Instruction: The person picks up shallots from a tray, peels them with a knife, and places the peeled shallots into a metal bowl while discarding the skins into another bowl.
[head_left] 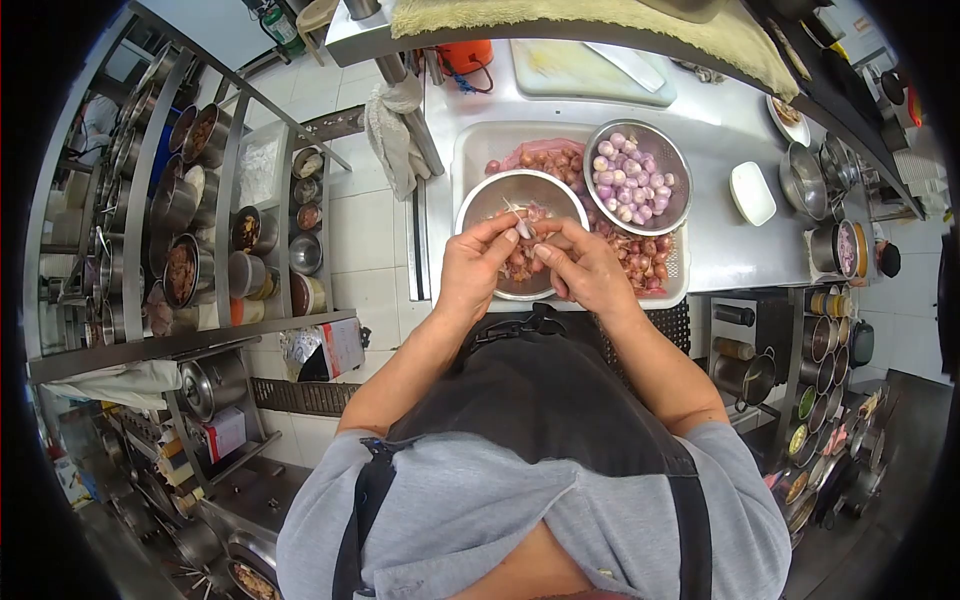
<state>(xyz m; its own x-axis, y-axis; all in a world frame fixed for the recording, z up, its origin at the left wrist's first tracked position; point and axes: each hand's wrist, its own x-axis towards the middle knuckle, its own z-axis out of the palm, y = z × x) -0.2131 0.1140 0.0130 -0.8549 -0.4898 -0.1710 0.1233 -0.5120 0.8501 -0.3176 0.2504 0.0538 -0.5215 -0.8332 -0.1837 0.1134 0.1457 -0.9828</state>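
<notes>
My left hand (pixel 472 268) and right hand (pixel 588 268) meet fingertip to fingertip over a steel bowl (pixel 500 193). Both are pinched closed on one small shallot (pixel 524 228), held between thumbs and forefingers just above the skins heaped beneath my palms. Just beyond my right hand stands a colander (pixel 686 195) of pale peeled bulbs. Under and beside that hand, red unpeeled ones lie in a white tray (pixel 466 160). The shallot, I judge, is light and firm but slick where bared. Its papery skin tears easily, and the flesh would bruise under a hard squeeze. The surest hold looks to be across its middle with one hand's fingertips, while the other hand takes the skin at the tip or root end. Whether either hand also holds a blade, I cannot tell.
</notes>
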